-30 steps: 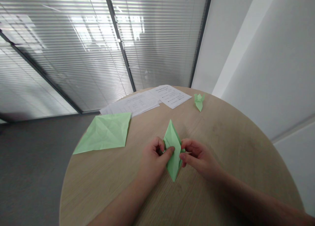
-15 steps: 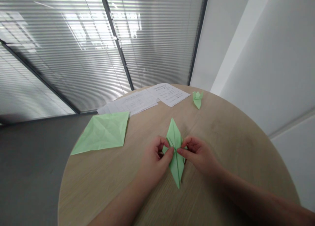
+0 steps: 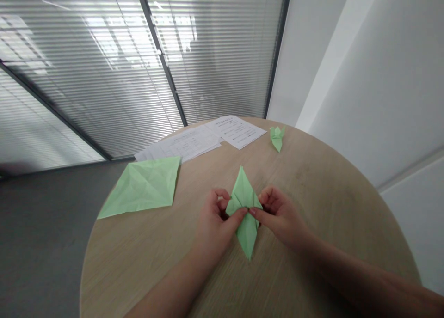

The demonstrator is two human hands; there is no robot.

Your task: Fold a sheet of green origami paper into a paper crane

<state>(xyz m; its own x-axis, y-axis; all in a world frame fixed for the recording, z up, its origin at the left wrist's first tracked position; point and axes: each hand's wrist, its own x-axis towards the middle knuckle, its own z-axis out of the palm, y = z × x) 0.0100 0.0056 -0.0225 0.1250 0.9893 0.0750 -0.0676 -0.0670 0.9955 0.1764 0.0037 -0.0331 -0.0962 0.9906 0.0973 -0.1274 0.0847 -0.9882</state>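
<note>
A green paper folded into a long diamond (image 3: 245, 225) lies on the round wooden table (image 3: 312, 193), its points toward and away from me. My left hand (image 3: 217, 221) pinches its left side with thumb and forefinger. From the right, my right hand (image 3: 277, 216) pinches the same piece, and both thumbs meet at the centre crease. Fingers of both hands are curled closed on the paper.
A creased flat green sheet (image 3: 142, 191) lies at the table's left edge. White printed papers (image 3: 204, 140) sit at the far edge. A small folded green figure (image 3: 277, 137) rests at the far right. Glass walls with blinds stand behind; white wall on the right.
The folded diamond has widened at its middle as both hands shifted their pinch to the centre. The camera view has drifted slightly.
</note>
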